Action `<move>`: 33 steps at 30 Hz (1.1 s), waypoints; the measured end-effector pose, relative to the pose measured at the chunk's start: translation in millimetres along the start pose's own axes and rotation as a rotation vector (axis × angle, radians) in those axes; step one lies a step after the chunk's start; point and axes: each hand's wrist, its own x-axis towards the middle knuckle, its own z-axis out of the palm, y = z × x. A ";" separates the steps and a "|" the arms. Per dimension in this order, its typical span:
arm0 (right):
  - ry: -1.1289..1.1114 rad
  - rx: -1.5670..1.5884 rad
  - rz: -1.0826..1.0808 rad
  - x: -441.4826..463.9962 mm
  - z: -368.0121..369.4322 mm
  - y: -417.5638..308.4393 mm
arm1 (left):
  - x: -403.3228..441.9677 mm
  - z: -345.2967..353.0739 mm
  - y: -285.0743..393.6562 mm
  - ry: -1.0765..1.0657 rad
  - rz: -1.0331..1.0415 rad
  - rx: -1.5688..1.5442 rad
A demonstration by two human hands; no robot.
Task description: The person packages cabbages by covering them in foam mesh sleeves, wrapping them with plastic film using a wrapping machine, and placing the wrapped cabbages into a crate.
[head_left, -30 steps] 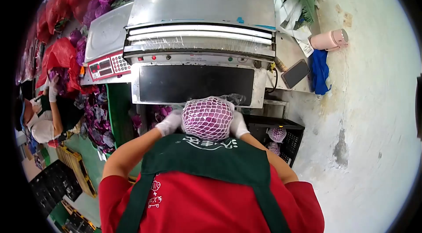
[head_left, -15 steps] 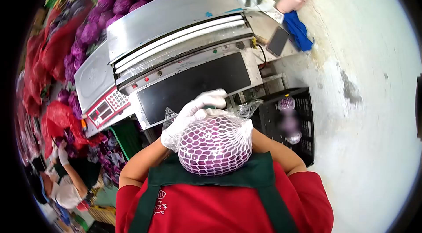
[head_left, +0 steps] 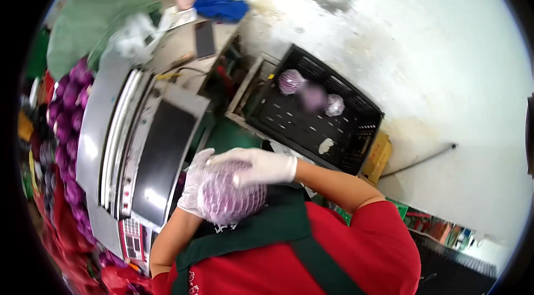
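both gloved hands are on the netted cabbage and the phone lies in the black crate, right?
The phone is not in the black crate: the head view shows it lying on the table, near the blue cloth. The left hand and right hand are on the netted cabbage.

A pale, whitish wall [head_left: 434, 72] takes up the far side and the right, scuffed and stained — a rough grey patch [head_left: 328, 0] far off, a tan smear [head_left: 409, 131] on the right. A dark hose [head_left: 420, 162] shows against it. Far left, a light-topped table [head_left: 181, 39] stands close by, with a worn frame [head_left: 242, 94] to its right. The light is bright — white across the wall.
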 end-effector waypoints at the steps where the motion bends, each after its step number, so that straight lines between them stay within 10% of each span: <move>1: 0.074 0.320 0.008 -11.5 -13.2 41.6 | 32.4 -7.0 -1.1 -0.030 0.025 -0.079; 4: 0.456 1.267 0.107 -67.0 -44.0 135.9 | 92.0 30.0 -21.8 0.234 0.577 0.448; 10: 1.020 1.502 -0.347 -217.6 -129.0 231.0 | 124.8 28.9 -26.0 0.255 0.242 0.569; 13: 1.441 0.754 -0.279 -268.7 -161.5 302.7 | 129.1 17.0 -29.7 0.346 0.161 0.497; 14: 1.391 1.533 -0.571 -279.3 -174.9 306.0 | 131.0 15.4 -30.6 0.365 0.146 0.489; 22: 1.825 1.954 -0.793 -287.6 -247.4 415.6 | 138.9 18.3 -31.8 0.422 0.156 0.540; 26: 1.848 1.988 -0.369 -287.3 -243.7 407.4 | 167.2 26.7 -33.2 0.403 0.165 0.843; 29: 1.804 1.359 0.431 -294.6 -229.0 406.9 | 227.3 57.6 -30.5 0.110 0.768 1.848; 33: 1.603 0.768 0.773 -310.1 -222.6 388.4 | 317.8 92.5 -10.4 -0.123 1.199 2.523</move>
